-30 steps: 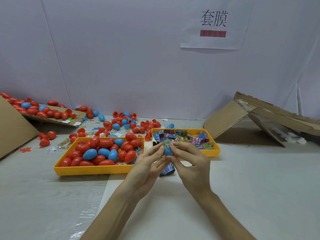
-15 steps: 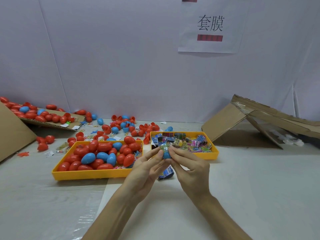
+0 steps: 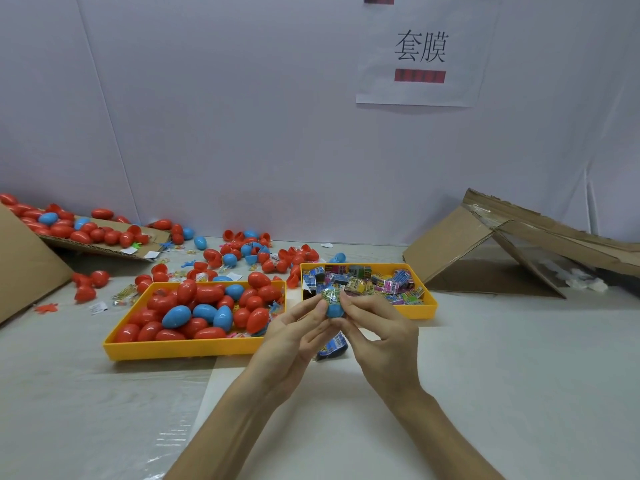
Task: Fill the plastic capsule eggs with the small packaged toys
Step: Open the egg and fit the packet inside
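One blue capsule egg [image 3: 335, 310], one packaged toy [image 3: 330, 294].
Left hand [image 3: 294, 336] and right hand [image 3: 379, 336] fingers pinched it, toy poking out, before two yellow trays [image 3: 180, 349] on the worktop [image 3: 519, 368]; bare room lay toward the near right corner.

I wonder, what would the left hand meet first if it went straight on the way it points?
The left hand holds the blue capsule half; beyond it, probably the near rim of the yellow toy tray, though depth is unclear.

The egg tray [image 3: 180, 348] is sitting on the desk [image 3: 519, 358] left of the toy tray [image 3: 427, 308]; loose eggs [image 3: 239, 252] are lying behind them, and folded cardboard [image 3: 450, 249] is resting to the right.
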Action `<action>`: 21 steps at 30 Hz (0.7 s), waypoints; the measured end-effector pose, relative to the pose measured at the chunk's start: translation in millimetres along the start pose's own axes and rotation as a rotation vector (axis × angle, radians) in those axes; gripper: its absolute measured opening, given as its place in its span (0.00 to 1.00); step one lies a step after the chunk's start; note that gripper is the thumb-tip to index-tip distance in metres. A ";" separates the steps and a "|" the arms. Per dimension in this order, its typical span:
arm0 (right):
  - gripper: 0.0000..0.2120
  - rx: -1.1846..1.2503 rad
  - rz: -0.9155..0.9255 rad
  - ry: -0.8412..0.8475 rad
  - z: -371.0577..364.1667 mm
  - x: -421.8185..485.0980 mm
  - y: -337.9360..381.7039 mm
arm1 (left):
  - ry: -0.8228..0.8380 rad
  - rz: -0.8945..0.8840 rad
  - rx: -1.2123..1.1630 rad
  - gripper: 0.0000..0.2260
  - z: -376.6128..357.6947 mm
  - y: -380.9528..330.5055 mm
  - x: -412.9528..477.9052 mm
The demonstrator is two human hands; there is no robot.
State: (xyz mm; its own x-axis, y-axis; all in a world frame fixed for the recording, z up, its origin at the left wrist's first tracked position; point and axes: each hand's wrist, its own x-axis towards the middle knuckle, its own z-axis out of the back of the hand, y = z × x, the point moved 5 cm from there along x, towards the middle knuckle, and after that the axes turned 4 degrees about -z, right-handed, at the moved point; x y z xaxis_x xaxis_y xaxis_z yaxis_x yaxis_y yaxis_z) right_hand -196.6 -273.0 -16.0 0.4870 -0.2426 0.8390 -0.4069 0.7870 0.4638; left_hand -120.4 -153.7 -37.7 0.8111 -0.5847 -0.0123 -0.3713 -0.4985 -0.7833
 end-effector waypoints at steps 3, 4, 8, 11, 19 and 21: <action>0.15 -0.005 0.021 -0.004 -0.4 -0.9 0.2 | -0.004 -0.006 0.004 0.21 0.4 0.0 0.0; 0.15 -0.007 0.026 -0.007 -0.3 -1.0 -0.1 | -0.002 -0.009 0.005 0.21 0.2 -0.2 -0.1; 0.14 0.001 0.029 -0.024 0.8 -2.0 0.4 | 0.005 -0.015 0.006 0.20 0.3 -0.3 0.1; 0.15 0.030 -0.001 -0.023 0.5 -0.5 -0.3 | 0.036 -0.007 -0.031 0.16 -1.7 1.3 -0.8; 0.17 0.065 -0.128 0.023 0.8 4.2 -3.1 | 0.115 0.023 -0.114 0.15 -4.0 3.3 -2.3; 0.17 0.052 -0.124 0.028 0.5 3.7 -2.3 | 0.126 0.028 -0.086 0.16 -5.1 4.2 -2.1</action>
State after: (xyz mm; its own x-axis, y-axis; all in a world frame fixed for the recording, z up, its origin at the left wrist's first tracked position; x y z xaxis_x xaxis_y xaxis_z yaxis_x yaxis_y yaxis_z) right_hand -194.2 -276.0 -13.9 0.5572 -0.3196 0.7664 -0.3810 0.7216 0.5780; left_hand -126.0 -157.8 -37.9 0.7388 -0.6722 0.0486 -0.4350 -0.5307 -0.7274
